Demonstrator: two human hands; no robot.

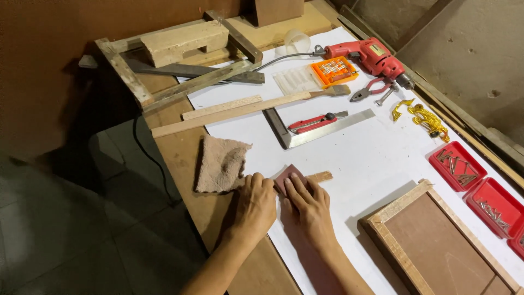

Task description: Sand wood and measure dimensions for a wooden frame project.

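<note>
Both hands at 6 o'clock: left hand and right hand on brown sandpaper sheet over thin wooden strip. Beige folded rag just left. Steel carpenter's square at 12, red electric drill at 1, framed wooden panel at 4.

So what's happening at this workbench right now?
A person at a workbench has both hands on a small wooden strip lying on a white sheet. The right hand presses a reddish-brown piece of sandpaper onto the strip; the left hand rests beside it, next to a brown cloth. A red drill, a metal square and red trays of screws lie untouched.
</note>
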